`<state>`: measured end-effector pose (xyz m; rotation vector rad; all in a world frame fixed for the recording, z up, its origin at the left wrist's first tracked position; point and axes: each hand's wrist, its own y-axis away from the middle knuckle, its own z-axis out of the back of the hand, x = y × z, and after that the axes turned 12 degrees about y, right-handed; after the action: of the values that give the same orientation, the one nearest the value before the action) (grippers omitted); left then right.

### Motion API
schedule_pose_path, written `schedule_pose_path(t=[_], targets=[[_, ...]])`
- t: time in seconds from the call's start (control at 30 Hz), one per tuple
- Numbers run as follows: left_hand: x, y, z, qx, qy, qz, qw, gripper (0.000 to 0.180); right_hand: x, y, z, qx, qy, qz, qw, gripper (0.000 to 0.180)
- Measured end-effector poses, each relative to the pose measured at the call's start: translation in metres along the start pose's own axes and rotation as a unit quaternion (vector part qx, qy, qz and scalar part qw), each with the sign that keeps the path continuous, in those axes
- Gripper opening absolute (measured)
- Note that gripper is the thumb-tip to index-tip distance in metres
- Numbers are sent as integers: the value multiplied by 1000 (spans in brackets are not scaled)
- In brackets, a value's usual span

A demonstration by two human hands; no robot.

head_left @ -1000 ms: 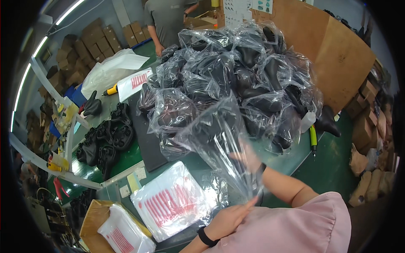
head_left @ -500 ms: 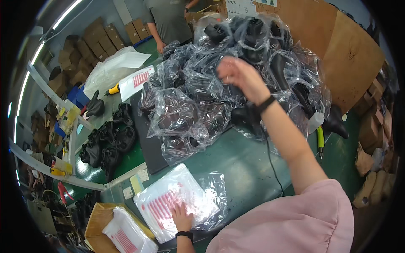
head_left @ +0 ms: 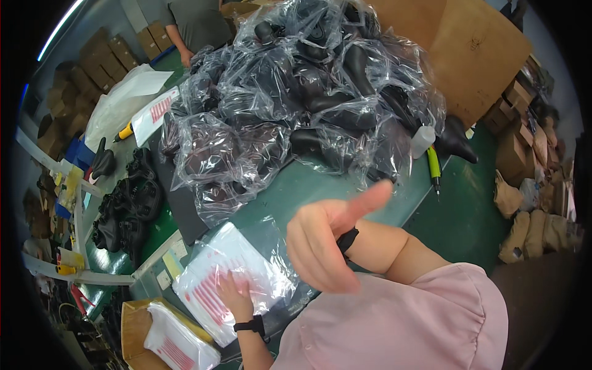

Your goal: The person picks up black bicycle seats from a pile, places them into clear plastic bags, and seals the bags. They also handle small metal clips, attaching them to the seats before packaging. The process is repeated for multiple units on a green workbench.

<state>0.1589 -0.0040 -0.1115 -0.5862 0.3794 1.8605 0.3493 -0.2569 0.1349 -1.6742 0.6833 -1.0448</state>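
- Tabletop (head_left: 296,188): green, supporting seats and bags.
- Heap of bagged black seats (head_left: 308,98): far side.
- Stack of clear bags (head_left: 262,269): near left.
- Right hand (head_left: 324,246): raised, thumb out, fingers loosely curled, apparently empty.
- Left hand (head_left: 235,297): spread on the stack, gripping nothing visible; apparently a bag-picking step; separating one calls for an edge pinch.

Left hand (head_left: 235,299) was flat on the stack of clear bags with red print (head_left: 259,262), fingers spread. Right hand (head_left: 322,246) was up near the camera, blurred — thumb out, fingers bent. Bagged black saddles (head_left: 277,92) were heaped at the far side of the green surface (head_left: 280,194) — white bottle (head_left: 422,141) and lime-green tool (head_left: 435,169) right of them. Cardboard box (head_left: 134,324) sat left of the stack, more bags (head_left: 179,339) inside.
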Motion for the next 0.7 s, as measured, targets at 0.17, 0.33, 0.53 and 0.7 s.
schedule_pose_path(t=[0.17,0.33,0.53,0.7], targets=[[17,37,-9,185,-86,55,977,69,9,-3,-18,6,510,-291,810,81],[-31,9,52,61,326,72,941,32,-11,-1,-31,-33,771,-242,588,119],[-195,24,159,225,529,-65,816,30,-40,-10,-38,34,757,-278,590,112],[-214,44,170,216,441,-78,868,29,-56,-12,-47,31,763,-235,601,101]])
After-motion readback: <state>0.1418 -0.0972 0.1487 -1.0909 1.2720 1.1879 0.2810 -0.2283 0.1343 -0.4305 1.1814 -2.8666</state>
